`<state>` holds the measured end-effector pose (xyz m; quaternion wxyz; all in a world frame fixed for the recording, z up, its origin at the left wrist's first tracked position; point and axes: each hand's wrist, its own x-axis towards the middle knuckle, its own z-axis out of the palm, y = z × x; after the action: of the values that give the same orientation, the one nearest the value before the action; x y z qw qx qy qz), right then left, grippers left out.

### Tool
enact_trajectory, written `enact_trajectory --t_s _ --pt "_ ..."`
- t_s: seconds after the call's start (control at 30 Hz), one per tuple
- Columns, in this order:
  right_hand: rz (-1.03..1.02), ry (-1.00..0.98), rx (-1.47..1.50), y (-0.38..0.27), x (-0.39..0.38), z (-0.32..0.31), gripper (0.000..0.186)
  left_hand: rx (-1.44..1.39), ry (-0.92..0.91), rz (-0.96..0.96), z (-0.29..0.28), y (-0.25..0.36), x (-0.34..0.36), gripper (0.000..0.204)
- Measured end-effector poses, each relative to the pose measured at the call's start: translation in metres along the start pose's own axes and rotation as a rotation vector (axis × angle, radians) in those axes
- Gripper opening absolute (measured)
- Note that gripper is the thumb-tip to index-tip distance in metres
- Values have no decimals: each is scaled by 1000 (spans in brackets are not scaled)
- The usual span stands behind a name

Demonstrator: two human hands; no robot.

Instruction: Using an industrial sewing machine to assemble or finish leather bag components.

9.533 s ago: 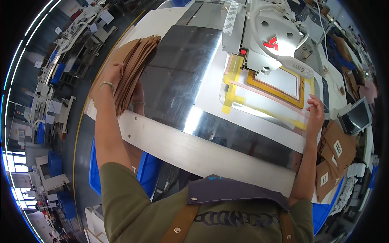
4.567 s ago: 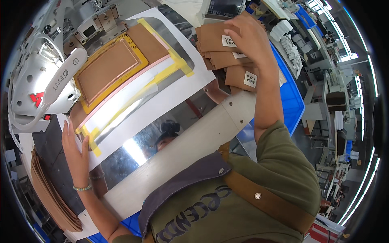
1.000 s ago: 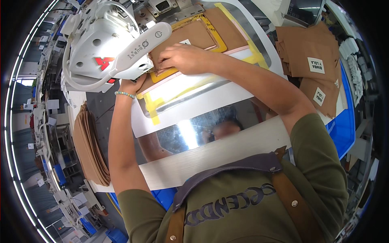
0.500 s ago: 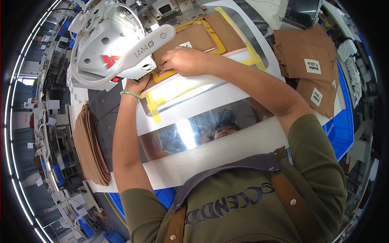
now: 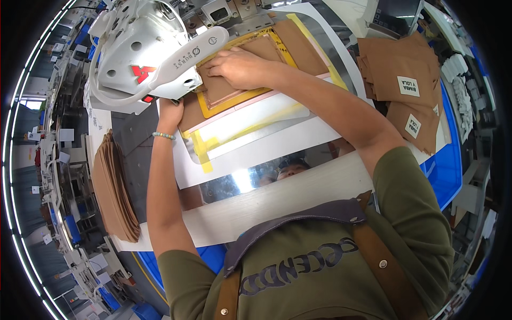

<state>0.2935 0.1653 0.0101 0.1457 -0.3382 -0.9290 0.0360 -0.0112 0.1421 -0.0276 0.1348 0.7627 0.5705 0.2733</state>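
My right hand (image 5: 240, 68) lies on the brown fabric (image 5: 214, 88) inside a yellow frame (image 5: 234, 108), its fingers stretched out and pressing flat. The frame rests on a white template sheet (image 5: 240, 130) with yellow tape along its edges. A white sewing machine head (image 5: 144, 58) overhangs the frame's left side. Beside it, my left hand (image 5: 172, 113) touches the left end of the brown fabric; its fingers are mostly hidden by the machine head and cannot be made out. More brown fabric (image 5: 312, 50) extends past the frame's right side.
A stack of brown fabric pieces (image 5: 114, 186) stands at the left. Brown pieces with white labels (image 5: 397, 72) are piled at the right, above a blue bin (image 5: 447, 170). A screen (image 5: 392, 18) stands at the far right. The table's pale front edge (image 5: 266, 213) runs before me.
The template sheet and frame have shifted slightly toward me on the left side. My right hand has slid farther up the fabric and now covers the white label. The left hand stays beside the machine head.
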Motion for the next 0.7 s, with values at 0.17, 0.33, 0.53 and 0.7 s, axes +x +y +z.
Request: enact_trajectory --t_s 0.17,0.33,0.53,0.7 --pt "-30 9 98 -4 -3 2 45 -67 69 5 -22 3 -23 29" --pt "-105 8 166 -6 -11 -8 40 -32 60 66 -36 32 -52 25" --pt "-156 -1 265 -12 -15 -8 31 67 3 217 -51 61 -81 21" --pt "-182 -37 287 -19 -25 -19 29 25 -22 201 -51 95 -89 18"
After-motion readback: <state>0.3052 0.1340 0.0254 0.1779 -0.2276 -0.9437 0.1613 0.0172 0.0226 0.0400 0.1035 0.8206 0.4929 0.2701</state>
